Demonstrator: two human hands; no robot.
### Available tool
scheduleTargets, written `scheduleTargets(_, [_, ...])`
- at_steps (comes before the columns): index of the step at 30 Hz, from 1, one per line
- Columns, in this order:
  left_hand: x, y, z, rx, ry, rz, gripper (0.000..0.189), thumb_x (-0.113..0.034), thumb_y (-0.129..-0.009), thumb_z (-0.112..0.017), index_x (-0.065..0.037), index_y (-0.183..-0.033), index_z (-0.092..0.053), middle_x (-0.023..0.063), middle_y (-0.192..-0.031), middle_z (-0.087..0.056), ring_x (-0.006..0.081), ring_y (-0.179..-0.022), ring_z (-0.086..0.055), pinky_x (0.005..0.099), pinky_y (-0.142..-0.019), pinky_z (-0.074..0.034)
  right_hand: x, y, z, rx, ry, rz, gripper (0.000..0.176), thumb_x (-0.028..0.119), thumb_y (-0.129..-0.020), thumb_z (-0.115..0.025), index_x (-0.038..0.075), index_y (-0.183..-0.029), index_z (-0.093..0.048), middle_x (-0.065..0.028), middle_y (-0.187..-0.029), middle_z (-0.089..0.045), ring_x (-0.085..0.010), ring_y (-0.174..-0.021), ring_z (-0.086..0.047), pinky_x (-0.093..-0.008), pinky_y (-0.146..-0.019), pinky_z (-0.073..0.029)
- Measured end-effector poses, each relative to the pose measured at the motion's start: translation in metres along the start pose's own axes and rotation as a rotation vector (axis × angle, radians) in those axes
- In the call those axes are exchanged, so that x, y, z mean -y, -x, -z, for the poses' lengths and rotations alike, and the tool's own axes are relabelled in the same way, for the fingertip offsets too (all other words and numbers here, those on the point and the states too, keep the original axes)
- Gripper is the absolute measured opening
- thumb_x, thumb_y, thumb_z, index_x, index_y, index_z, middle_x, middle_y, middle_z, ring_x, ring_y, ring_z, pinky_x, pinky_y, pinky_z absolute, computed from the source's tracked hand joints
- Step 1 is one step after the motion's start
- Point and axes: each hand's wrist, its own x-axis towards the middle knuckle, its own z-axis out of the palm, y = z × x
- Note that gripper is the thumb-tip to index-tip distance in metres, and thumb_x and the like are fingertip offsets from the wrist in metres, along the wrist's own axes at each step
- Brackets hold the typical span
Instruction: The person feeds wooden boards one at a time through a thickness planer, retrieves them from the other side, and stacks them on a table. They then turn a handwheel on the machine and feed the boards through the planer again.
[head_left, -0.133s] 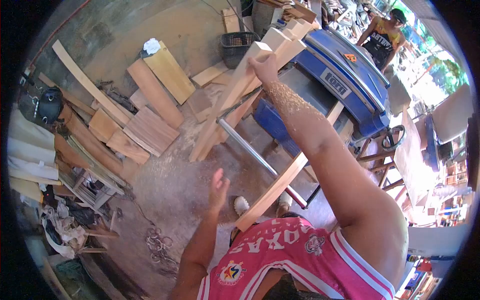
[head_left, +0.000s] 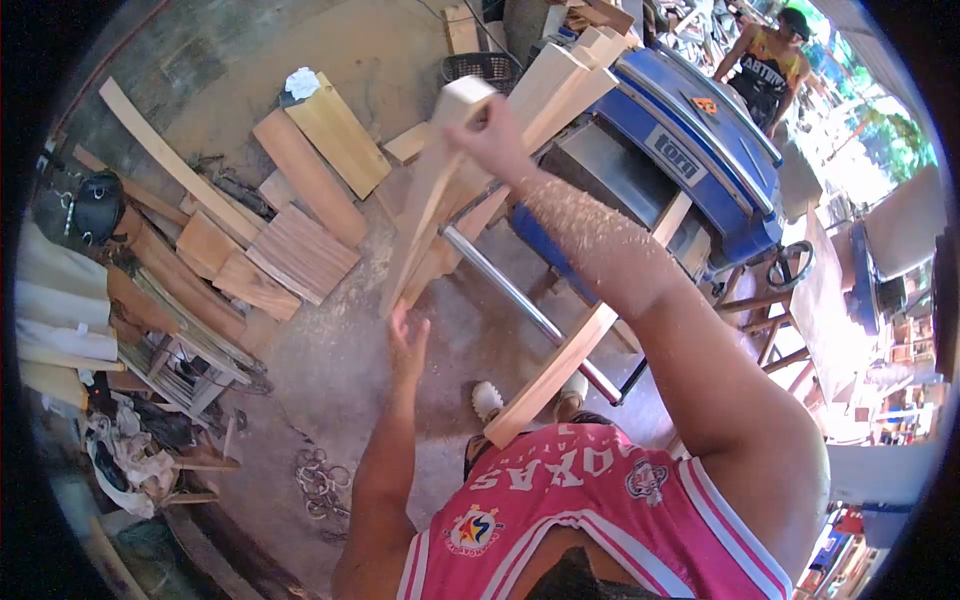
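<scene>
Gripping a wooden plank (head_left: 420, 215) at eleven o'clock, curling the right hand (head_left: 490, 142) around its upper end; extending the uncurled left hand (head_left: 407, 350) by its lower end, not discernibly grasping anything.

Open floor (head_left: 325, 370) just left of the frame's middle.
The left hand (head_left: 408, 345) could pass there; a long board (head_left: 425, 205) blocks above, a shiny bar (head_left: 500, 281) and wood strip (head_left: 555, 377) to the right.

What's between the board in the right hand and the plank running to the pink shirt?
In the head view, another board shows close beside the held board; then the silver bar crosses toward the plank, with floor visible below.
</scene>
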Motion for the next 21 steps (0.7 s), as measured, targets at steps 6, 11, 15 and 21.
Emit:
scheduleTargets(6, [-0.05,-0.059,0.018,-0.41,-0.269,-0.551,0.088,-0.031,-0.075,-0.077,0.001,-0.143,-0.031,0.0235,-0.137,-0.044,0.0347,-0.123,-0.047,0.0463,-0.104,-0.036,0.084,0.093,-0.041,0.241,-0.242,0.278,0.063,0.028,-0.071,-0.078,0.001,-0.12,-0.05,-0.0202,-0.106,-0.061,-0.0317,-0.094,-0.064,-0.0373,-0.082,-0.052])
scheduleTargets(11, [0.003,-0.119,0.02,-0.501,-0.454,-0.917,0.08,-0.027,-0.068,-0.081,0.003,-0.132,-0.044,0.0241,-0.126,-0.052,0.037,-0.109,-0.055,0.0458,-0.094,-0.044,0.112,0.141,-0.029,0.306,-0.119,0.34,0.062,0.03,-0.071,-0.078,-0.001,-0.113,-0.047,-0.0201,-0.104,-0.053,-0.0351,-0.098,-0.056,-0.0407,-0.082,-0.047])
scheduleTargets(15, [-0.018,-0.102,0.015,-0.39,-0.498,-0.873,0.079,-0.027,-0.067,-0.081,0.003,-0.13,-0.045,0.0238,-0.124,-0.053,0.037,-0.108,-0.056,0.0457,-0.093,-0.045,0.111,0.154,-0.018,0.28,-0.067,0.293,0.062,0.035,-0.068,-0.081,-0.002,-0.105,-0.048,-0.021,-0.102,-0.052,-0.0389,-0.096,-0.055,-0.0438,-0.082,-0.047])
scheduleTargets(21, [-0.017,-0.03,0.011,-0.269,-0.587,-0.75,0.076,-0.026,-0.066,-0.081,0.003,-0.127,-0.047,0.0233,-0.12,-0.054,0.0371,-0.106,-0.056,0.0455,-0.091,-0.045,0.094,0.18,-0.005,0.36,-0.173,0.346,0.078,0.034,-0.061,-0.086,0.001,-0.12,-0.048,-0.0176,-0.103,-0.055,-0.038,-0.101,-0.056,-0.0426,-0.085,-0.048])
